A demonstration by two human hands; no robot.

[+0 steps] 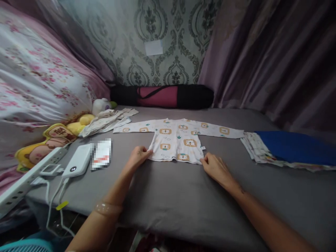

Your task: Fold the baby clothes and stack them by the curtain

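Note:
A small white long-sleeved shirt (pixel 174 141) printed with orange lion faces lies flat, its sleeves spread out to both sides and its hem toward me. My left hand (pixel 139 154) pinches the left bottom corner of the hem. At the right bottom corner, my right hand (pixel 213 166) has its fingers closed on the hem too. A small white tag sticks out of the shirt's right side seam, just above that hand. The right sleeve's cuff touches or nearly touches a pile of folded clothes (pixel 253 147).
Under everything is a grey sheet (pixel 168 196). A blue folded cloth (pixel 296 145) lies at the right. Leftward are a white power bank (pixel 78 159) with cables, a power strip (pixel 31 176), plush toys (pixel 59 134) and crumpled clothes (pixel 107 120). A black-and-pink long bag (pixel 160 96) rests against the wall.

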